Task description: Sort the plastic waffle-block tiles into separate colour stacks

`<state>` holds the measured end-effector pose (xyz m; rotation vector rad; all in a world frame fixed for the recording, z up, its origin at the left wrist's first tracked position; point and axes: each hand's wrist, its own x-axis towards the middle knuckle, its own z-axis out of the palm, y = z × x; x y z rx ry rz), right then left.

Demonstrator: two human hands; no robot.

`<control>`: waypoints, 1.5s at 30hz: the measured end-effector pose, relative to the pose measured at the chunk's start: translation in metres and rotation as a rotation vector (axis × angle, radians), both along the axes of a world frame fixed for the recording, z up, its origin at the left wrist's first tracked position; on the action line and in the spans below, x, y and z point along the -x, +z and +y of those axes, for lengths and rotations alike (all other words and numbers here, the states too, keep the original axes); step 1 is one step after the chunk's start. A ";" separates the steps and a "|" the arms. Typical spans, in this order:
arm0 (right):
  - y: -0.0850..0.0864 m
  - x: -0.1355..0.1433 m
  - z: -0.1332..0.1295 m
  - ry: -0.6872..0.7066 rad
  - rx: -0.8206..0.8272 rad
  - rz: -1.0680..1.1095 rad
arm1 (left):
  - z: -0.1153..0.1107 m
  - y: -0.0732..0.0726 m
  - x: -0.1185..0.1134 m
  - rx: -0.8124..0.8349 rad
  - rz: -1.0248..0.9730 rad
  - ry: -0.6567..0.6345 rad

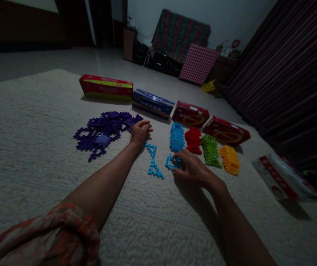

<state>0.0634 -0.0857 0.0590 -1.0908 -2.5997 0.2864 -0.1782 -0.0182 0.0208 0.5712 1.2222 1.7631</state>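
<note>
Blue frame [168,163] in right hand [193,169]

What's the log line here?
left hand: beside purple pieces | right hand: at blue square frame | between hands: blue triangle pieces

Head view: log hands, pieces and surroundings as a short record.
Left hand: at right edge of purple pile; contact unclear
Right hand: holding light-blue frame piece
Between hands: light-blue triangular pieces
Groups, left to right: blue group, red group, green group, yellow group
Behind: four boxes
Surface: pale textured cover
</note>
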 end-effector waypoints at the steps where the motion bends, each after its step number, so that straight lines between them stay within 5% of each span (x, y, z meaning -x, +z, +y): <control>1: 0.001 0.000 0.002 0.025 0.046 0.000 | 0.000 0.000 0.000 0.002 0.002 0.001; 8: 0.014 -0.005 0.004 0.068 0.181 0.016 | 0.001 0.001 0.000 0.015 0.005 -0.009; 15: 0.041 -0.025 0.002 -0.105 0.052 -0.171 | 0.001 0.001 0.000 0.007 0.015 -0.004; 19: 0.030 -0.023 -0.007 -0.204 -0.024 -0.337 | 0.002 -0.002 0.001 -0.017 0.031 -0.009; 24: 0.013 -0.005 -0.012 -0.055 -0.051 -0.370 | 0.002 -0.003 0.001 -0.014 0.031 -0.014; 31: 0.021 -0.008 -0.001 -0.050 0.131 -0.186 | 0.001 0.000 0.000 0.014 0.044 -0.016; 38: 0.021 -0.015 0.002 -0.098 0.248 -0.240 | 0.002 -0.001 0.000 0.020 0.048 -0.015; 45: 0.011 -0.008 0.010 -0.068 0.133 -0.175 | 0.001 0.002 0.000 0.026 0.059 -0.003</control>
